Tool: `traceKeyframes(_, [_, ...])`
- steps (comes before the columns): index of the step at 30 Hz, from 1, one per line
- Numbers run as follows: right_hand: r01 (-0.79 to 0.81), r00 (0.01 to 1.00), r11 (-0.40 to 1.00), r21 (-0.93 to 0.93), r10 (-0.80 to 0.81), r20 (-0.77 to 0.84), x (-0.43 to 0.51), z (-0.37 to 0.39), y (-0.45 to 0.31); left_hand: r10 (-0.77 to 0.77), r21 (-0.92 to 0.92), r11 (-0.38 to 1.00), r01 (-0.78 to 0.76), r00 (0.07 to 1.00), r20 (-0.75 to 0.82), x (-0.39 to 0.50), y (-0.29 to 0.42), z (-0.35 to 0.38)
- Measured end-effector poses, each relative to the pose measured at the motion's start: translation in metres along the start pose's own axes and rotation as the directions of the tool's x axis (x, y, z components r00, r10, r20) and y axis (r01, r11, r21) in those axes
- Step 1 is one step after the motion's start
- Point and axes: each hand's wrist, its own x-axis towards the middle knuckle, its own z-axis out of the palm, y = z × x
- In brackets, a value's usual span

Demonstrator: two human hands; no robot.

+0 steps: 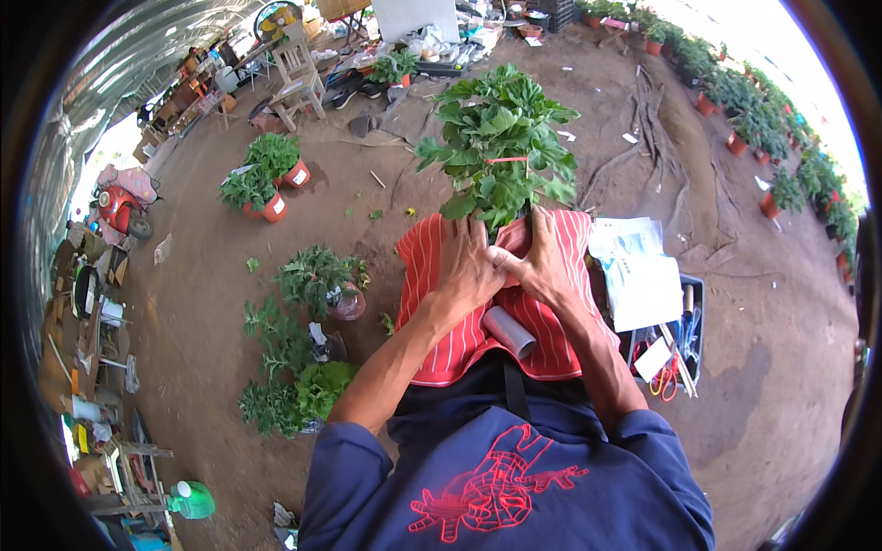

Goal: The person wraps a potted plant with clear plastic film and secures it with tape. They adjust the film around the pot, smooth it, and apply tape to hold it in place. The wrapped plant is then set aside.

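Note:
A bushy leafy green plant (499,131) stands upright before my knees, with a pinkish-red tie (506,160) across its foliage. My left hand (468,265) and my right hand (537,258) grip its base from both sides, thumbs close together. Only a sliver of something dark shows at the base; the fingers and leaves hide the rest. Beneath my wrists, a red cloth with white stripes (441,337) covers my lap. On it, between my forearms, lies a greyish cylindrical roll (510,332).
To the right, a dark tray (699,330) holds orange-handled scissors (665,382), sticks and white printed sheets (637,289). Loose plants (275,344) lie at left, near a clear pot (349,304). Beyond are potted plants (275,155), a wooden chair (300,82) and a plant row (751,110).

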Motion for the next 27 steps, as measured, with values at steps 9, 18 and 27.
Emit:
traceKeyframes(9, [0.055, 0.997, 0.998, 0.0, -0.055, -0.063, -0.008, 0.013, 0.005, 0.057, 0.055, 0.997, -0.058, 0.998, 0.005, -0.006, -0.006, -0.001])
traceKeyframes(18, [0.105, 0.968, 0.986, -0.13, -0.131, -0.213, -0.004, 0.012, -0.009, -0.036, -0.616, 0.788, -0.008, 0.998, -0.059, 0.006, -0.039, -0.037])
traceKeyframes(27, [0.066, 0.98, 0.99, -0.127, -0.088, -0.18, -0.003, 0.006, -0.028, -0.413, -0.73, 0.572, 0.374, 0.9, 0.137, 0.031, -0.019, -0.017])
